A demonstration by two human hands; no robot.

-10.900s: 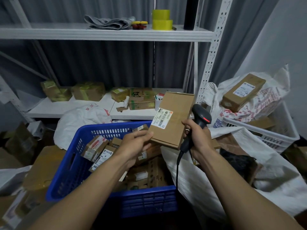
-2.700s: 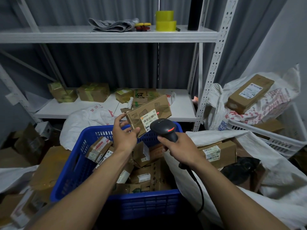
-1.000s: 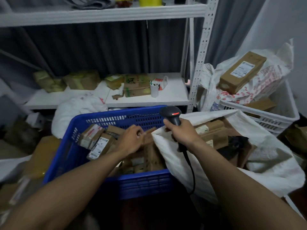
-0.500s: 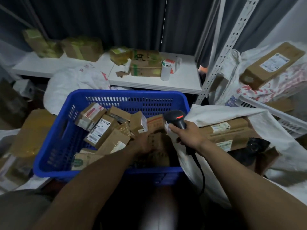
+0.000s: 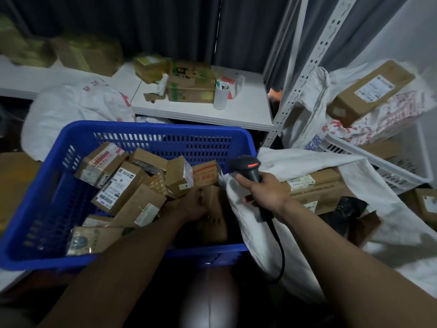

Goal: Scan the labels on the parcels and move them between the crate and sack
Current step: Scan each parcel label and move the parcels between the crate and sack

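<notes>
A blue plastic crate (image 5: pixel 132 131) in front of me holds several brown cardboard parcels with white labels. My left hand (image 5: pixel 189 205) reaches down into its right side and closes over a brown parcel (image 5: pixel 214 218) lying there. My right hand (image 5: pixel 267 192) grips a black barcode scanner (image 5: pixel 247 168) with a red light, held over the crate's right rim. Its cable hangs down beside the open white sack (image 5: pixel 307 159). Inside the sack lie labelled parcels (image 5: pixel 312 185).
A white shelf (image 5: pixel 248 110) behind the crate carries boxes and a white cup (image 5: pixel 221 97). To the right a white basket (image 5: pixel 402 169) holds a printed bag with a long box (image 5: pixel 371 91) on top. A perforated shelf post (image 5: pixel 307 67) rises between them. More sacks and cardboard lie left.
My head has dipped a little further over the crate. My left hand has pushed deeper among the parcels onto the brown one. The scanner hand has stayed at the crate's right rim.
</notes>
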